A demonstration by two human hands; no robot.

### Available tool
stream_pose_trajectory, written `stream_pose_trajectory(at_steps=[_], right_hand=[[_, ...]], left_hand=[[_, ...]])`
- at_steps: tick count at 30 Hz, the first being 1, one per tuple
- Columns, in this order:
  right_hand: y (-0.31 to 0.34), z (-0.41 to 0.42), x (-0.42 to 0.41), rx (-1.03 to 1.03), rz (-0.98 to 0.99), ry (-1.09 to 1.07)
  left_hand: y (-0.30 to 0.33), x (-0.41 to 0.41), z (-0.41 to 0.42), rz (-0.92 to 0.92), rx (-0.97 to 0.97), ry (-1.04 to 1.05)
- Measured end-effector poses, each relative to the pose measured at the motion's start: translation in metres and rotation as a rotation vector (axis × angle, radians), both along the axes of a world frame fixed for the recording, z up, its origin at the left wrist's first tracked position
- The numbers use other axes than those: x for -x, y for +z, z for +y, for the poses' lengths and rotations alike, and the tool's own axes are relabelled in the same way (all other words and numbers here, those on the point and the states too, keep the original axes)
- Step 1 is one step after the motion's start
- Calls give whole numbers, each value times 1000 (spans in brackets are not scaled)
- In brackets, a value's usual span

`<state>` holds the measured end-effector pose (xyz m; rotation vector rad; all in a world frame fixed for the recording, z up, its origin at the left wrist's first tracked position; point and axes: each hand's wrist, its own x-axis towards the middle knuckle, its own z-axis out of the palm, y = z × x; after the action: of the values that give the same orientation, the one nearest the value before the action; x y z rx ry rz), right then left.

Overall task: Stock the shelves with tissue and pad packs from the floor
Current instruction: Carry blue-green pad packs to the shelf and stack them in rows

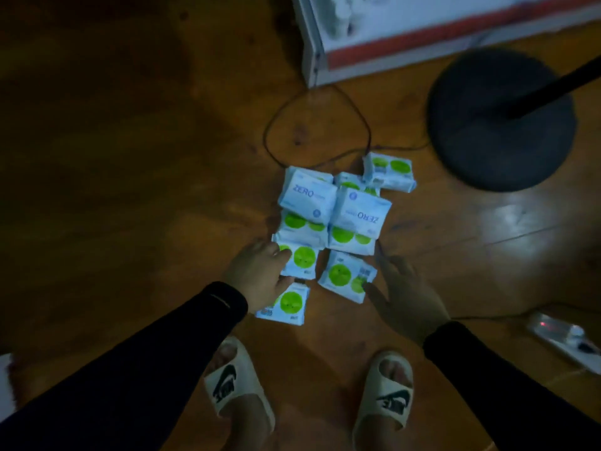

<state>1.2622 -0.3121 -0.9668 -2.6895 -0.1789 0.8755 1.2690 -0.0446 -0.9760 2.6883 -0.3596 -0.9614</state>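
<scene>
White and green packs are seen clustered on the wooden floor, some stacked or overlapping, and at least 8 can be counted, though blur and dim light make an exact count uncertain. No shelf is visible, so nothing can be confirmed as stocked; judged from the pile on the floor, most or all of the work appears to be left.

At the pile's near-left edge the left hand is laid, its fingers curled over a green-dotted pack, while a second pack lies just beside and partly under the palm. Whether a firm grip has been closed cannot be told. At the near-right edge the right hand is spread open, its fingertips touching the side of another pack, nothing being held.

Beyond the pile, a looped cable, a round black stand base and a white carton are seen.
</scene>
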Motion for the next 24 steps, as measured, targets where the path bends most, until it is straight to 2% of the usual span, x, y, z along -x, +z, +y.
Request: stream_pose_trajectory(at_steps=[3, 7, 11, 13, 15, 18, 21, 24], right_hand=[[-98, -6, 6, -8, 37, -27], [-185, -10, 12, 0, 58, 2], [-208, -6, 13, -79, 36, -100], [-202, -7, 12, -75, 48, -53], [-182, -7, 10, -62, 59, -29], [-116, 0, -1, -57, 10, -14], [-26, 13, -28, -72, -149, 112], [86, 38, -68, -89, -312, 218]], left_hand=[[-79, 4, -10, 68, -96, 135], [-160, 12, -12, 121, -81, 587], [-195, 14, -20, 178, 52, 791], [-190, 15, -22, 163, 163, 854], [-170, 17, -20, 157, 204, 884], [-107, 14, -9, 100, 225, 874], [-17, -3, 10, -7, 309, 832], [101, -27, 36, -117, 379, 850]])
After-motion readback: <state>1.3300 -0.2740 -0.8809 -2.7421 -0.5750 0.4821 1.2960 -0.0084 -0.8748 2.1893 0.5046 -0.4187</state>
